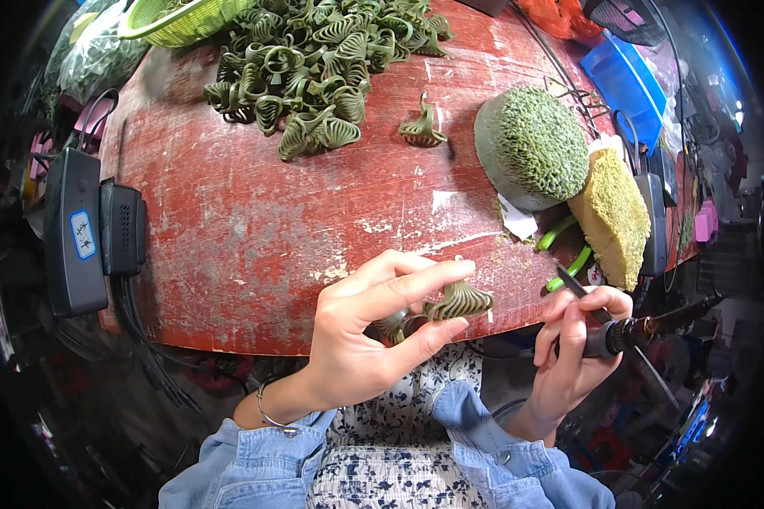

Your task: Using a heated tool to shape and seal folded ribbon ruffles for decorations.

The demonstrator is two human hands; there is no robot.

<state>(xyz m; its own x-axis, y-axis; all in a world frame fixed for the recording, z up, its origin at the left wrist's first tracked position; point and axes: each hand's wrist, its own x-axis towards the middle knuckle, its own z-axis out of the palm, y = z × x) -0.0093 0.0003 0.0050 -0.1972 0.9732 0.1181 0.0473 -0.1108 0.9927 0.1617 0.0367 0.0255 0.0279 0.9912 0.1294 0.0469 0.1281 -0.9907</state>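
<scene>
Between the thumb and fingers of my left hand (382, 314) is an olive-green ribbed piece (460, 301), shaped like a curved fan with a ring-like part behind it, held just over the table's near edge. My right hand (579, 343) is closed around a black-handled, pen-like tool (624, 335) that points away to the right. A thin dark pointed blade (572, 282) sticks out of the same fingers toward the left piece, not touching it. A thin metal rod (656, 375) shows below that hand; whether it belongs to the blade, I cannot tell.
A heap of similar green pieces (314, 68) lies far on the worn red table (229, 229); one single piece (423, 127) stands apart. Right are a round green textured block (535, 144), a yellow sponge-like block (615, 212), green handles (560, 233) and a blue bin (628, 89). Black boxes (76, 233) with cables stand left.
</scene>
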